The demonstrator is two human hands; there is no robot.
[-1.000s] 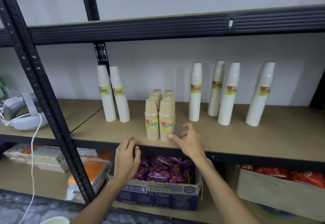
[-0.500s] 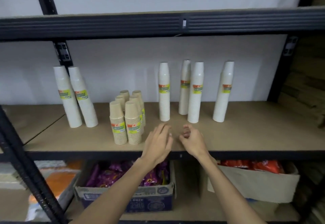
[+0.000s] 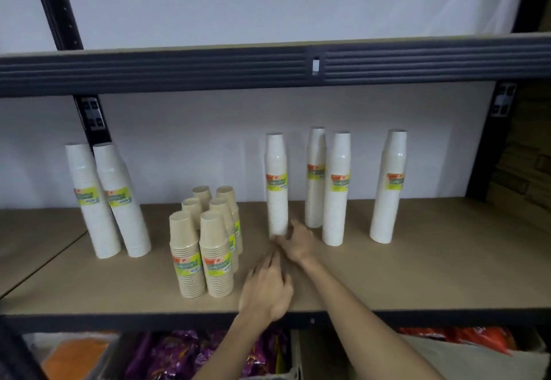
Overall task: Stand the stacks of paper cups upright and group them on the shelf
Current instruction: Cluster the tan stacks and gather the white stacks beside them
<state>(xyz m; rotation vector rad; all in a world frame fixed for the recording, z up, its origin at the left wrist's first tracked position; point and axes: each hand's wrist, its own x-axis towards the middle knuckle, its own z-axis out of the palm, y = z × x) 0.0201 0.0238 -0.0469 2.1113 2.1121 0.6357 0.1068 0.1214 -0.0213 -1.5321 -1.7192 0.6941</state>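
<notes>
White paper cup stacks [image 3: 277,185] all upright on tan shelf [image 3: 417,278]; grouping unfinished. Right hand [image 3: 295,242] touching nearest stack's base, grip unclear; left hand [image 3: 265,287] loose, empty.

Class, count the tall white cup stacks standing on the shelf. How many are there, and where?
6. Two lean together at the left. Four stand right of the brown stacks: one by the right hand, two close together, and one at the far right. None seems hidden.
</notes>
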